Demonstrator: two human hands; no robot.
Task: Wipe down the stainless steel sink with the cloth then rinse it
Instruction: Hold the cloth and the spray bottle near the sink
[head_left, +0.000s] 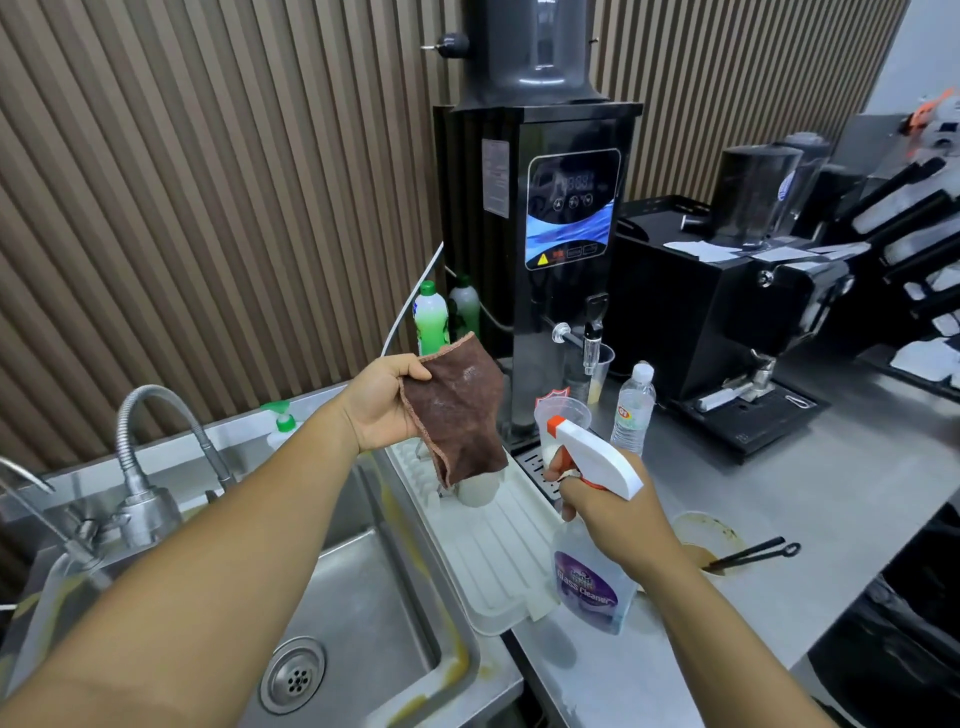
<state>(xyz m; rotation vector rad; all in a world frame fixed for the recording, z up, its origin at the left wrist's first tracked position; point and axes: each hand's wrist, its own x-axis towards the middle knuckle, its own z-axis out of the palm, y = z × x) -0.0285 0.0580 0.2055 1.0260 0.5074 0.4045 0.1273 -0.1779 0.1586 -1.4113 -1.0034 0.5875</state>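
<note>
My left hand (387, 402) holds a brown cloth (457, 410) up in the air above the white draining tray; the cloth hangs down from my fingers. My right hand (605, 512) grips a glass cleaner spray bottle (589, 579) by its neck, a finger on the trigger, its white and orange nozzle (587, 452) pointing toward the cloth. The stainless steel sink (363, 613) lies below at the lower left, with its round drain (293, 674) and yellowish stains along its right rim. A flexible metal faucet (140, 447) rises behind it.
A white draining tray (493, 551) with an upturned cup lies right of the sink. Behind stand green soap bottles (431, 317), a black water boiler (550, 260), a plastic cup, a water bottle (634, 405) and a coffee grinder. A dirty bowl with black tongs (753, 553) sits on the steel counter.
</note>
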